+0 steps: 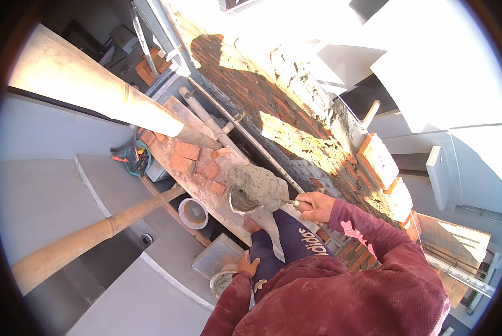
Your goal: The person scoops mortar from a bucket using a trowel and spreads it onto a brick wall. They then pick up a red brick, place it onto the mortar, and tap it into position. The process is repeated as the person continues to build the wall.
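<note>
My right hand [316,208] grips the wooden handle of a trowel [289,202], its blade almost hidden by wet grey mortar [256,186]. Right below the blade is a round container [234,208] with a pale rim, partly covered by the load. Lower down, my left hand [247,263] rests against my bent leg with its fingers apart, next to the rim of a bucket [215,281]. To the right runs a brick wall [296,131] smeared with mortar along its top.
Loose red bricks [187,150] lie on the plank platform [228,154]. A white bucket [193,213] and a grey lidded box [217,255] stand left of it. Thick bamboo poles [102,224] slant in from the left. Bricks [377,159] stand on the wall's top.
</note>
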Available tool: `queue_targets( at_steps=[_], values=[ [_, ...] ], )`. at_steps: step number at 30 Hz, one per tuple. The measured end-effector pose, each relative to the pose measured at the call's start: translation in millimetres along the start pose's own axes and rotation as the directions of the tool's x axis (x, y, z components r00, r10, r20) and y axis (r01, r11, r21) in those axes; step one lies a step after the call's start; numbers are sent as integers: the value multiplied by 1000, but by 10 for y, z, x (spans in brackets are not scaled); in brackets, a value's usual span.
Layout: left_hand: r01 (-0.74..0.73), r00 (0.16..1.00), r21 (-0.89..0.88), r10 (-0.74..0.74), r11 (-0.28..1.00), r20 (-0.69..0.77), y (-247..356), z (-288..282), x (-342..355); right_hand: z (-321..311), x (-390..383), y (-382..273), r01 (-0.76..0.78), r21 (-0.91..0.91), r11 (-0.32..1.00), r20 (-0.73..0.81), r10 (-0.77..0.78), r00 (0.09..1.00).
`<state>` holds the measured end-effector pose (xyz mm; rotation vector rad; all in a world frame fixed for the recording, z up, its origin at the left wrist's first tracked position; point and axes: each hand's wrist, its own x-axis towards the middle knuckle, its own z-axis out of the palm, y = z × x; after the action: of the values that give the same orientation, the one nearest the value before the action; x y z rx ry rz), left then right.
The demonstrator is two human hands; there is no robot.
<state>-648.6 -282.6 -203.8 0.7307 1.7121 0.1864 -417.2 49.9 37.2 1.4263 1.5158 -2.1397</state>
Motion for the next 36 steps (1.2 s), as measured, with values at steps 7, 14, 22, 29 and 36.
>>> queue_targets(
  at_steps=[7,14,22,29,36],
  values=[
    [121,975,-296,-169,948,-143,-225,-529,305,-723,-844,-1302,113,-48,992,-384,-123,915],
    [85,975,-415,-162,906,-153,135,-420,184,-1647,-90,-1428,-20,-718,695,-622,-629,467],
    [82,973,-401,-161,912,-167,102,-97,-4,-1897,817,-1484,-368,-747,554,-638,-442,631],
    [133,956,-618,-265,775,-126,103,-435,-13,-2062,407,-1360,-119,-740,662,-591,-556,584],
    [76,958,-410,-180,909,-221,434,-779,-196,-1118,-237,-1451,420,294,859,-431,-273,860]
  ],
)
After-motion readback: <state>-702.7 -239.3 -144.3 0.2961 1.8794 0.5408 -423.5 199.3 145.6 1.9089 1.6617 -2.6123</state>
